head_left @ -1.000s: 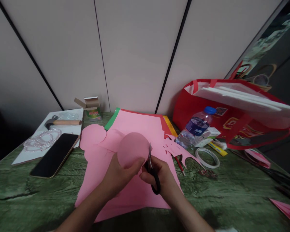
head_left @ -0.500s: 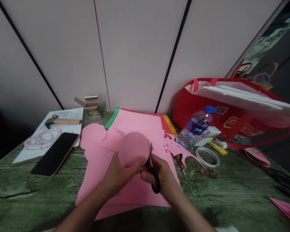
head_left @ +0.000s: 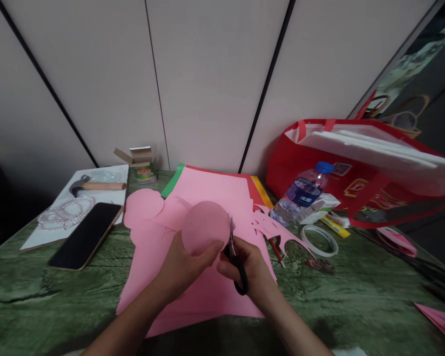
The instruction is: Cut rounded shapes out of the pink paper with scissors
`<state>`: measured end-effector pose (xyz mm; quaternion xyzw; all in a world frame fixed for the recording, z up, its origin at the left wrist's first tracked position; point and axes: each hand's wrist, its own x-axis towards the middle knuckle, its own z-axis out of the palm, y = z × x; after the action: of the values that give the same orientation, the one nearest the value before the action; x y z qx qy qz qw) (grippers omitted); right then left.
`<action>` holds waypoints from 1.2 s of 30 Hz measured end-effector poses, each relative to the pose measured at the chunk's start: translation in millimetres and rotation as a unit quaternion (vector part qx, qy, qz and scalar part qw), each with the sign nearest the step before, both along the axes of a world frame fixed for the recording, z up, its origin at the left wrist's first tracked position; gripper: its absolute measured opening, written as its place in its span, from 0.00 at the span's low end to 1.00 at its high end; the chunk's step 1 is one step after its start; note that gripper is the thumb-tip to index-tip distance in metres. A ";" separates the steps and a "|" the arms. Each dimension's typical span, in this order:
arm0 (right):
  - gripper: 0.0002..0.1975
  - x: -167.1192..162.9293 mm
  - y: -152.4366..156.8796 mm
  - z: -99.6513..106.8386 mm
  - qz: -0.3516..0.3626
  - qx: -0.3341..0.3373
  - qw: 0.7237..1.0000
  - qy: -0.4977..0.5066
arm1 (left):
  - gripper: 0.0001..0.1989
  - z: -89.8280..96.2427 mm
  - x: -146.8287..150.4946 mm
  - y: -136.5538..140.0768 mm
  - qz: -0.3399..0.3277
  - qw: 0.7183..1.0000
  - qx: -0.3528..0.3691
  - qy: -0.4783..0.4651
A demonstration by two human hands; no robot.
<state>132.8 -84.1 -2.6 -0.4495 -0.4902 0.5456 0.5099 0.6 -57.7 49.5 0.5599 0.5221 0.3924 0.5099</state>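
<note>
Pinched by its lower edge, a round pink paper disc is held up by my left hand, thumb on the near face. My right hand is closed around black-handled scissors, whose blades point up along the disc's right edge. Underneath both hands lies a stack of pink paper sheets. Several cut pink rounds rest on the stack's left side. To the right is a pink offcut with curved cut-outs, and a red pencil partly under it.
A phone, a hammer, and bead strings lie at left. An opened small box stands against the wall. On the right are a tape roll, a tilted water bottle, and a red bag.
My right hand and the scissors have shifted very slightly at the disc's right edge. The left hand and disc stay nearly in place.
</note>
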 end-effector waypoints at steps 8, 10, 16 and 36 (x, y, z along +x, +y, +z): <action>0.15 -0.6 0.7 -2.2 -0.014 -0.002 1.000 -0.016 | 0.13 -6.3 -2.5 2.4 -0.009 0.999 0.021 0.023; 0.15 -0.7 0.7 -2.5 -0.018 -0.002 1.000 -0.021 | 0.11 -8.3 -2.8 3.2 -0.012 0.999 0.043 0.019; 0.15 -0.9 0.3 -3.2 -0.026 -0.005 0.999 -0.035 | 0.07 -7.3 -2.9 3.5 -0.024 0.998 0.060 0.016; 0.11 -4.6 -0.8 6.4 -0.040 -0.038 0.998 -0.032 | 0.06 -12.0 -6.0 5.4 -0.027 0.998 0.053 0.013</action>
<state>128.1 -84.9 3.9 -0.5051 -0.4669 0.5283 0.4978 -5.4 -52.3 37.5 0.6052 0.4914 0.3986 0.4831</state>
